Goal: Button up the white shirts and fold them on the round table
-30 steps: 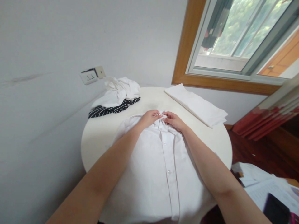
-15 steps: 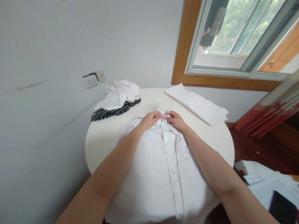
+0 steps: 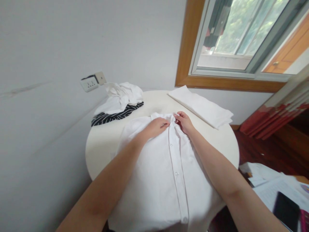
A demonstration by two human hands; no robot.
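Observation:
A white button-up shirt (image 3: 149, 183) lies front side up across the round table, its collar toward the wall and its hem hanging over the near edge. Small buttons run down the placket. My left hand (image 3: 157, 127) is closed on the placket just below the collar, fingers pinched on the cloth. On the other side, my right hand (image 3: 183, 121) pinches the collar's front edge between thumb and fingers. The top button is hidden by the fingers and folds.
The white round table (image 3: 101, 145) stands against the wall. At its back left a crumpled white cloth (image 3: 123, 95) covers a black-and-white striped cloth (image 3: 116, 116). A folded white cloth (image 3: 201, 106) lies back right. Papers (image 3: 270, 180) and a dark phone (image 3: 286, 211) are at lower right.
My left hand has shifted slightly down the placket, and my right hand has moved up to the collar edge. The collar now shows more, spread flatter behind the hands.

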